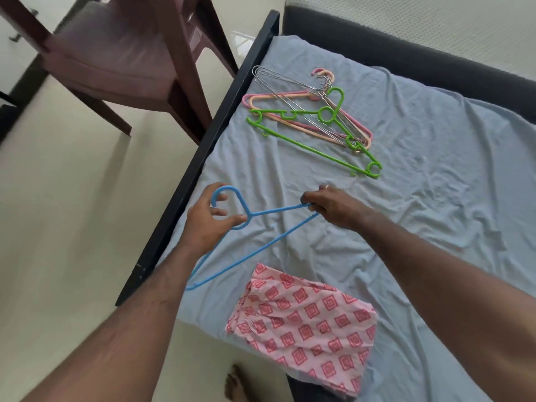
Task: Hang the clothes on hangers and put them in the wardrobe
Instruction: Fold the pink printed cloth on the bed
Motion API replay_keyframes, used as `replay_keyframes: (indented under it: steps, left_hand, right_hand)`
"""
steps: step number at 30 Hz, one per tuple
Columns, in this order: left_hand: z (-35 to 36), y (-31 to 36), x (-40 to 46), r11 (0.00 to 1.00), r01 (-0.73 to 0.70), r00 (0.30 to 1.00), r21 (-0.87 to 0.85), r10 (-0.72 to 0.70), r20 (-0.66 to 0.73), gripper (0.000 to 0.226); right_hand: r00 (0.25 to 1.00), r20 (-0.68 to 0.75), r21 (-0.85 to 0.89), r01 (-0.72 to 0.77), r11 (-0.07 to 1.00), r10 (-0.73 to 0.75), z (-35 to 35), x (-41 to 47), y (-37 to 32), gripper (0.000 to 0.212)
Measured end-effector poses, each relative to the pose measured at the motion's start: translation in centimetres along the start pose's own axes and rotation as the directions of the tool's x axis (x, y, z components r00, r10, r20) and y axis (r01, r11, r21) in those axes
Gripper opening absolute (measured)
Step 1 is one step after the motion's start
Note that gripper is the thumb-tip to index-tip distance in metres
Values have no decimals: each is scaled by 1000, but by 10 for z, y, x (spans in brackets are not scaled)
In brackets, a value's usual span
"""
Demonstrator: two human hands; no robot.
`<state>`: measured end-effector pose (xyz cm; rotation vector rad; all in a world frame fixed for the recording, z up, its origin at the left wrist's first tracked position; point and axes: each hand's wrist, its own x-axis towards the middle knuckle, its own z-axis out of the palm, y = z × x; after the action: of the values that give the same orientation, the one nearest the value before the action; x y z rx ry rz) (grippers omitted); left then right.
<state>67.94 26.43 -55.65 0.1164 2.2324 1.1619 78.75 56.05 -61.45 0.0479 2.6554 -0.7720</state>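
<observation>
1. Head view, the fingers: the left hand [207, 224] curls its fingers and thumb round the hook loop and neck of the blue hanger [255, 250], the fingertips pinching just where the loop meets the two arms. The right hand [327, 207] has its fingers folded tight round the hanger's far-right shoulder tip.

2. Head view, the hanger: it is held between both hands just above the blue-grey bedsheet [435, 198]. Its long bottom bar runs on a slant from the right hand, far and right, down to its free end at near left, beside the left forearm.

3. Head view, the garment: a folded pink patterned cloth [304, 323] lies on the near edge of the bed, just nearer than the hanger's bar and a little right of its free end. It is apart from both hands. The left hand looks somewhat nearer to it, though either must come back toward the person to reach it.

4. Head view, judgement: the cloth is not yet on the hanger, so one hand likely has to let go and unfold it.

5. Head view, the rest: spare hangers [313, 117] in green, pink, peach and wire lie heaped on the far sheet. A dark red chair [130, 62] stands on the floor at far left.
</observation>
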Motion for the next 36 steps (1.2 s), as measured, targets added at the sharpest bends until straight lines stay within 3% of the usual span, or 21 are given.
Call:
replay_keyframes:
  steps: [3, 5, 10, 13, 15, 20, 25, 28, 32, 36]
  left_hand:
    - [-8, -16, -30, 955, 145, 984, -260, -166, -60, 33]
    - [-17, -31, -50, 947, 184, 975, -263, -209, -73, 16]
    - [-43, -74, -90, 930, 218, 961, -295, -258, -104, 30]
    - [-54, -102, -107, 932, 213, 957, -294, -260, -131, 18]
    - [-61, -117, -117, 931, 209, 953, -299, -262, -151, 18]
    - [-69, -138, -132, 892, 223, 939, -392, -305, -161, 24]
    - [-63, -158, -141, 838, 261, 940, -479, -334, -74, 21]
    - [-60, -174, -145, 842, 253, 950, -476, -310, -43, 10]
    - [-67, -189, -149, 848, 244, 950, -470, -307, -62, 16]
    - [-76, -193, -153, 838, 281, 942, -468, -333, -31, 28]
  right_hand:
    - [998, -32, -31, 61, 998, -62, 24, 6, -35, 17]
    - [995, -94, -54, 40, 998, -45, 45, 8, -57, 17]
    - [924, -323, 88, -185, 979, 204, 105, -10, -121, 44]
    - [825, -402, 248, -320, 914, 398, 149, -42, -163, 27]
    - [764, -344, 379, -419, 825, 546, 181, -68, -193, 16]
    - [485, -156, 556, -677, 482, 861, 240, -86, -244, 58]
    - [303, -56, 540, -792, 284, 951, 246, -51, -258, 102]
    - [231, -44, 492, -842, 222, 972, 249, -34, -258, 111]
    - [249, -60, 460, -852, 248, 967, 257, -30, -247, 117]
    - [289, -106, 512, -805, 301, 952, 266, -41, -244, 103]
